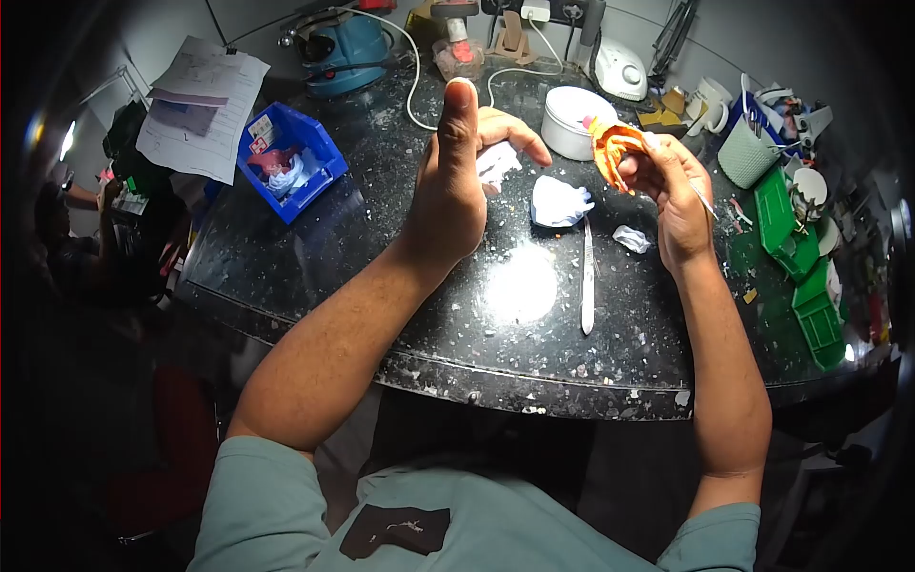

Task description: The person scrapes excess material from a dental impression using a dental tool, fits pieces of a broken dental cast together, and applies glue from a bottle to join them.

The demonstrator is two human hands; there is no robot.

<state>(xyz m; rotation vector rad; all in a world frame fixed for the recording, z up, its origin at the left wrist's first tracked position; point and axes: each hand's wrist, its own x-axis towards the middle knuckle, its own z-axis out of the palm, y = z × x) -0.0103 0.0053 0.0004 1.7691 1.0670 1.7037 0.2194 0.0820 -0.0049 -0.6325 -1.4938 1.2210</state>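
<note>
My right hand (677, 191) pinches an orange, arch-shaped piece (618, 153) like a dental plate, with a pink spot at its upper end. A thin pale tool end (705, 202) sticks out beside that hand; how it is held is hidden. My left hand (462, 162) is raised over the table, thumb up and fingers apart, holding nothing I can see. Crumpled white material (498, 170) shows just beyond its fingers. Between the hands lie a white plaster dental cast (560, 202), a light-handled knife (587, 286) and a small white scrap (631, 238).
A white round tub (577, 124) stands behind the cast. On the left are a blue bin (319, 176) with casts and papers (200, 110). Green trays (786, 224) and a woven cup (748, 157) line the right. Behind is a blue machine (348, 57). Another person (81, 195) is far left.
</note>
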